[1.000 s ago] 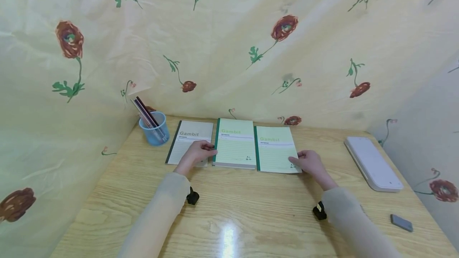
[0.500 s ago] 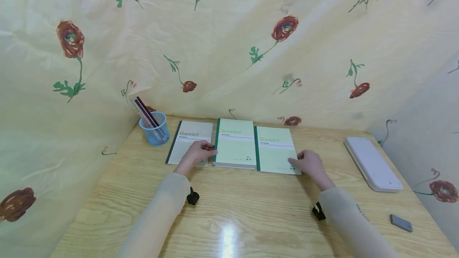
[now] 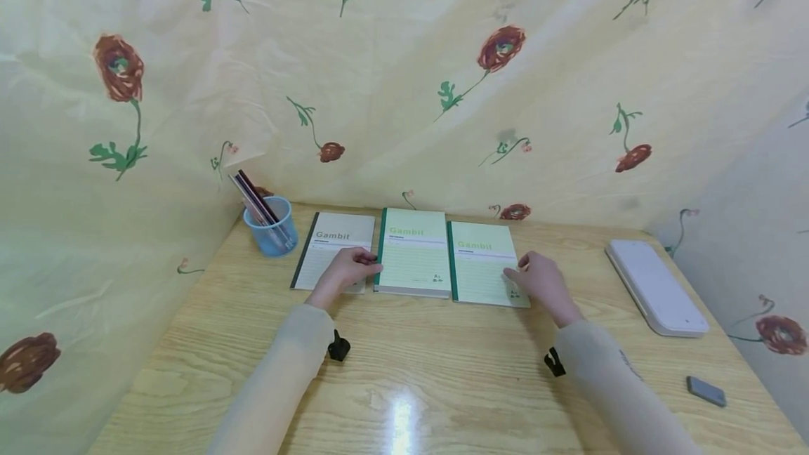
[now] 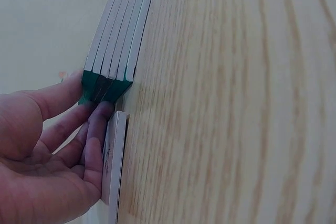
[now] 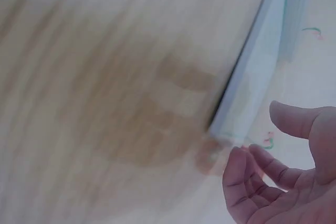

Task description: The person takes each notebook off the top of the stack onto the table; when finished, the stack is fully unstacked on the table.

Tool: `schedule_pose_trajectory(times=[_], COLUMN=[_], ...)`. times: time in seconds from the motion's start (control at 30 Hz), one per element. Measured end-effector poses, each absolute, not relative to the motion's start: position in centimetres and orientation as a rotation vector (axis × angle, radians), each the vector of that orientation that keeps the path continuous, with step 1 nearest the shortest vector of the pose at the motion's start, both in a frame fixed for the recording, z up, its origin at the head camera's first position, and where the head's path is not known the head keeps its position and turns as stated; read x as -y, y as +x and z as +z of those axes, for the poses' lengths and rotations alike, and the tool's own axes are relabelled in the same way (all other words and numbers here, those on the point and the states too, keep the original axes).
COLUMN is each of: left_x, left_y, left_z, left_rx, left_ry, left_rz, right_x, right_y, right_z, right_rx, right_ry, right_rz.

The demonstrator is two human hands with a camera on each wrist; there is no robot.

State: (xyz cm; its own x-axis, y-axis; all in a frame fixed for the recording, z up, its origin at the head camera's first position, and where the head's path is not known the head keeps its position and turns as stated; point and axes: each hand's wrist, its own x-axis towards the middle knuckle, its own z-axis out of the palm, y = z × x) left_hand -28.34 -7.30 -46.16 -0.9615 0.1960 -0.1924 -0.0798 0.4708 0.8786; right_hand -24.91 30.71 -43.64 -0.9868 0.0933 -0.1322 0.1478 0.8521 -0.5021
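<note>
Three sets of "Gambit" notebooks lie side by side. Against the green spine of the middle notebook stack (image 3: 413,251) rest the fingertips of my left hand (image 3: 347,269), with the thumb at its cover edge. That hand also lies over the lower part of the grey-covered notebook (image 3: 329,237). Several notebooks make up the stack, seen edge-on in the left wrist view (image 4: 118,30). My right hand (image 3: 543,283) hovers over the lower right corner of the thin green notebook (image 3: 483,258). Its thumb and fingers stand apart in the right wrist view (image 5: 294,171), gripping nothing.
At the back left stands a blue pen cup (image 3: 270,230) with several pens or pencils. A white flat case (image 3: 657,290) and a small grey block (image 3: 706,390) lie on the right of the wooden table (image 3: 404,364). Flowered cloth (image 3: 404,90) hangs behind.
My right hand has let go of the right notebook's corner and shifted slightly up and left. The notebook's lower right corner moved slightly toward me earlier. My left hand has stayed put.
</note>
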Motion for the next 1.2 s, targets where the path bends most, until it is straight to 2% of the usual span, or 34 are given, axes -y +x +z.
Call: schedule_pose_trajectory(times=[0.63,1.2], left_x=[7.4,7.3], left_y=[-28.2,-28.1], left_z=[-46.0,-46.1], left_rx=[-2.461,-2.453], left_ry=[0.096,0.106], left_rz=[1.486,1.499], right_x=[-23.1,-19.7], right_y=[-27.0,-26.7], right_z=[-43.8,-44.9], right_rx=[-2.901,-2.899], right_ry=[0.0,-0.025], right_rz=[-1.108,-1.064])
